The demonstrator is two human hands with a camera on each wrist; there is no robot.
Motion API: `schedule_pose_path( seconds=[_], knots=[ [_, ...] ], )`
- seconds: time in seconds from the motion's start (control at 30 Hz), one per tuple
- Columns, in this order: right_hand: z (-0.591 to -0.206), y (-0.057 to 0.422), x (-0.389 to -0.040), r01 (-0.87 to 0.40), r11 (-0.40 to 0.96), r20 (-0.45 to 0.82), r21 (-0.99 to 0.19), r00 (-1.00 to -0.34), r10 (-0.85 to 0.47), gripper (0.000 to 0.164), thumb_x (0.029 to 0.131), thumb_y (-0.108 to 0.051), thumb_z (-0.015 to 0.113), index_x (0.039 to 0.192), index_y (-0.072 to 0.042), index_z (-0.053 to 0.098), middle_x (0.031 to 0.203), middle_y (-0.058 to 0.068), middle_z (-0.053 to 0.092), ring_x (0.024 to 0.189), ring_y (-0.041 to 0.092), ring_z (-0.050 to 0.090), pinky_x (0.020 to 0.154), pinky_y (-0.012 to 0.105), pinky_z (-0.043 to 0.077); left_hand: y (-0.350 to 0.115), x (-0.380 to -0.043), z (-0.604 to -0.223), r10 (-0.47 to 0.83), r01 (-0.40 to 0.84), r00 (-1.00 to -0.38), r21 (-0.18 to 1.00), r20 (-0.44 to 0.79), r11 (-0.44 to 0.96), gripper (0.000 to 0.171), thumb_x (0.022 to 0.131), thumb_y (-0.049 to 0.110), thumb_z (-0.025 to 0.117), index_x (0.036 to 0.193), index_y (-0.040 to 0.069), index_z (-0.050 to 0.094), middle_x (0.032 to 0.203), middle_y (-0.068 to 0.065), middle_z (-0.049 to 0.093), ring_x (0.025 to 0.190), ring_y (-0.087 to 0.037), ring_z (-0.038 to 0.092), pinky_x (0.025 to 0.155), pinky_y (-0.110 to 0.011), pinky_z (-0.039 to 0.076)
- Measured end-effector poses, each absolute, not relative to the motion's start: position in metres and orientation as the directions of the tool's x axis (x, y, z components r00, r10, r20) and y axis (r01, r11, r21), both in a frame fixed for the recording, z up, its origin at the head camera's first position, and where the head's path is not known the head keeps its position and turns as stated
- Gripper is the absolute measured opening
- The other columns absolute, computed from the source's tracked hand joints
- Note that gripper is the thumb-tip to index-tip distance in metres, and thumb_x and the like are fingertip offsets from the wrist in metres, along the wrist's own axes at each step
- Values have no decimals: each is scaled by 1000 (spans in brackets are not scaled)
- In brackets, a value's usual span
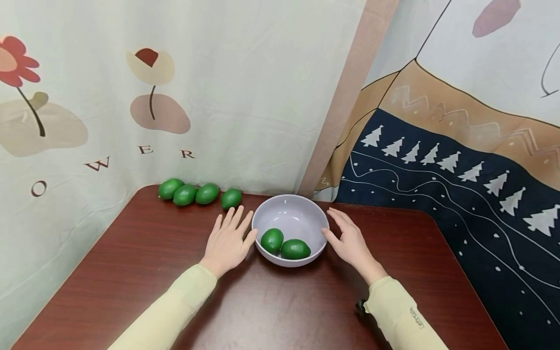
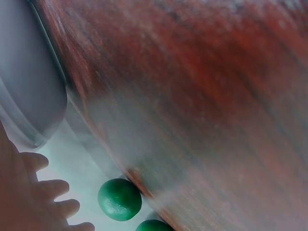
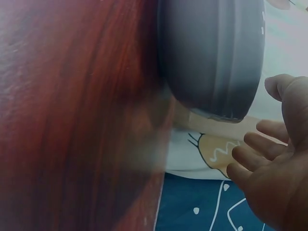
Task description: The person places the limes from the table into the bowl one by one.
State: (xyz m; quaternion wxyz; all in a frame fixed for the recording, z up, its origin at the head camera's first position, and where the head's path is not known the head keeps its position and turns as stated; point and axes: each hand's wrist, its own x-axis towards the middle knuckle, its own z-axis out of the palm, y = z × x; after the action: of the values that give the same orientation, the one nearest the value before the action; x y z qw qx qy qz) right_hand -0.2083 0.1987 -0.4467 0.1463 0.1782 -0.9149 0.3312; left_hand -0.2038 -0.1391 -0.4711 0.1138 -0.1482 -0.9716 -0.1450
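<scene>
A pale lilac bowl (image 1: 288, 214) stands between my two hands with two green limes inside, one lime (image 1: 272, 240) at the left and another lime (image 1: 295, 249) beside it. My left hand (image 1: 229, 240) is at the bowl's left side, fingers straight and spread, thumb close to the rim. On the opposite side, my right hand (image 1: 350, 238) has its fingers extended and its thumb near the rim. Neither hand holds anything. In the right wrist view, the bowl's outer wall (image 3: 211, 57) appears in front of the right hand's thumb and fingers.
Several more limes sit in a loose row along the back left of the dark red wooden table (image 1: 280, 311); the nearest lime (image 1: 231, 198) is just beyond my left fingertips. A pale printed curtain (image 1: 245, 97) and a dark blue patterned cloth (image 1: 411, 189) hang behind the table.
</scene>
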Motion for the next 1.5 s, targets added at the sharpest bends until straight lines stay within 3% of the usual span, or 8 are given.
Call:
schedule_pose_path(
  seconds=[0.63, 1.07, 1.5],
  knots=[
    [-465, 202, -204, -313, 787, 263, -531, -944, -198, 57, 103, -29, 63, 151, 0, 50, 158, 19, 45, 147, 39, 41, 118, 58, 36, -139, -204, -471, 251, 312, -937, 254, 245, 915, 62, 109, 50, 39, 159, 14, 43, 167, -15, 31, 156, -38, 24, 126, -59, 15],
    [-466, 201, -205, -314, 845, 229, -433, -945, -234, 58, 106, -33, 56, 148, 7, 50, 159, 24, 42, 151, 45, 32, 123, 62, 24, -140, -207, -473, 258, 326, -927, 245, 273, 913, 63, 108, 50, 41, 158, 13, 43, 167, -15, 32, 155, -40, 27, 125, -60, 18],
    [-463, 202, -205, -319, 871, 232, -373, -941, -245, 58, 106, -35, 56, 148, 5, 51, 160, 23, 41, 152, 44, 31, 123, 61, 22, -142, -207, -469, 252, 322, -929, 258, 270, 911, 66, 106, 52, 45, 158, 10, 43, 165, -18, 34, 154, -42, 28, 125, -60, 18]
  ],
)
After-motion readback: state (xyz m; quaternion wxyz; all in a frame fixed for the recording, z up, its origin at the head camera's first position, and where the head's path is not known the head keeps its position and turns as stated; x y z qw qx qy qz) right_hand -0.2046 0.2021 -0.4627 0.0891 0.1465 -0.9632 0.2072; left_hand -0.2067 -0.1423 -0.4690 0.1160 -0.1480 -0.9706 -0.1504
